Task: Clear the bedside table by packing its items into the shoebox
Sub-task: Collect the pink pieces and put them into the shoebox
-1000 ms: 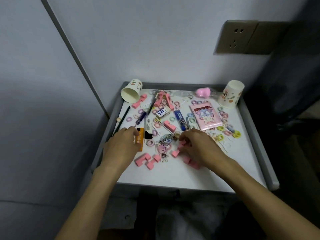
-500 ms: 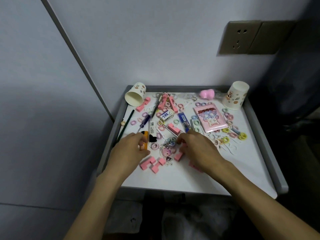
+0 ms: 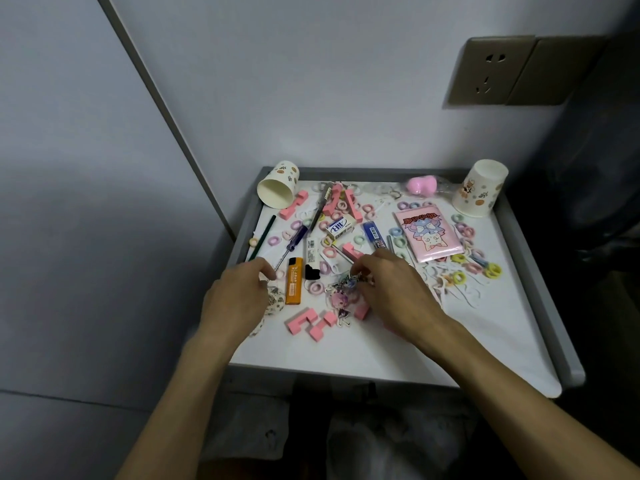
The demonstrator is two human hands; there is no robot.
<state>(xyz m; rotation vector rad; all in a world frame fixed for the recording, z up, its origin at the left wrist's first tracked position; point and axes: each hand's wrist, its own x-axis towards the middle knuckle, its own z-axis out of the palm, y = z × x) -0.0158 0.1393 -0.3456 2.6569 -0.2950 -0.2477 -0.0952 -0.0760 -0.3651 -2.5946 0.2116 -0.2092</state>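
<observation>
While both hands work over the near middle of a cluttered white bench, the shoebox is nowhere in view. The right hand has its fingers curled, thumb and fingertips pinching the ring end of a keychain. Its pink-haired cartoon charm trails back toward the person, long axis roughly front to back. The keychain lies just left of those fingers, so the right hand is the nearer one.

The left hand has its fingers curled close beside the metal tip of a purple-handled screwdriver, with a patterned scrap partly under the palm. Whether it grips anything cannot be told. An orange lighter lies untouched between the hands.

Readable writing: "4B" on a white eraser. Print on the lighter and on a pink cartoon packet is too small to read.
</observation>
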